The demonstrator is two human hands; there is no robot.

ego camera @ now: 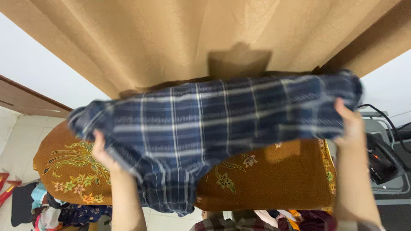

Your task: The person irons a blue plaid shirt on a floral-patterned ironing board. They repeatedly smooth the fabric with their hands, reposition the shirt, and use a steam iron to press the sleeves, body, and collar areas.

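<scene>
A dark blue plaid shirt (205, 124) with white stripes is stretched out in the air between both my hands, blurred from motion. My left hand (102, 152) grips its left edge from underneath. My right hand (350, 126) grips its right edge. The shirt hangs above an ironing board covered in brown cloth with yellow and green flower patterns (274, 179). Part of the shirt droops over the board's near edge at the middle.
A tan curtain (180, 38) hangs behind the board. A black iron (383, 160) rests on a grey stand at the right with a black cord. A heap of mixed clothes (47, 207) lies on the floor at the lower left, more garments at the bottom centre.
</scene>
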